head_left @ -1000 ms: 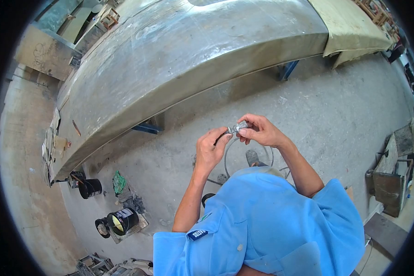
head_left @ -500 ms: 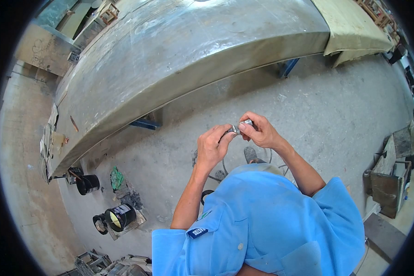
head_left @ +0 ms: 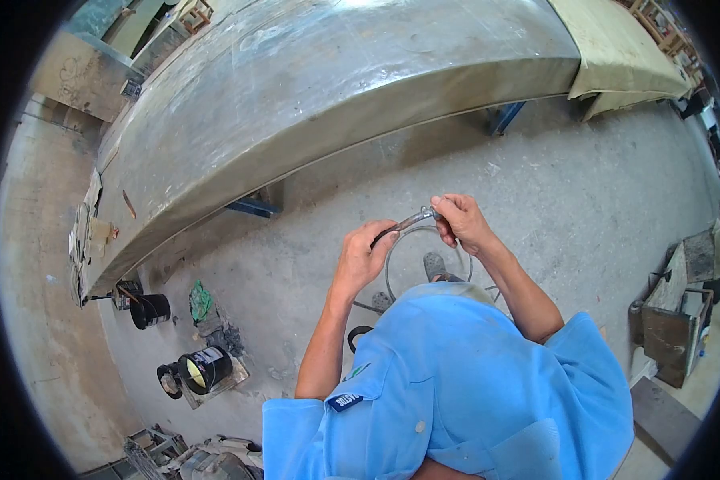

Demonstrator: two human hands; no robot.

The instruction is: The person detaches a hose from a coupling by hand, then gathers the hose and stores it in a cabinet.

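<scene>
Left hand point(head_left: 366, 254) is closed around a dark hose point(head_left: 406, 224), which is pinched between thumb and fingers, while the hose's other visible end, with a metal fitting point(head_left: 426, 212), is held by the thumb and curled fingers of the right hand point(head_left: 466, 224). How much of the fitting is covered by the right fingers cannot be told, as the contact is partly hidden. Between the two hands a short stretch of hose is left bare, slightly bowed, rising from the left thumb toward the right fingertips. The fitting is placed just beside the right fingers and apart from the left hand. Below both hands a thin loop point(head_left: 388, 268) is seen against the floor point(head_left: 536, 184); whether it is joined to the held hose cannot be made out.

Judged by its look, the hose is likely light, and springy rather than limp, so some push back is to be expected when it is bent. The fitting is probably hard, smooth and easily slipped if loosely gripped; little fragility is suggested. A sound hold is judged to be offered on the hose just behind the fitting, near the right fingertips, with the fitting itself best taken by its sides between thumb and forefinger.
</scene>
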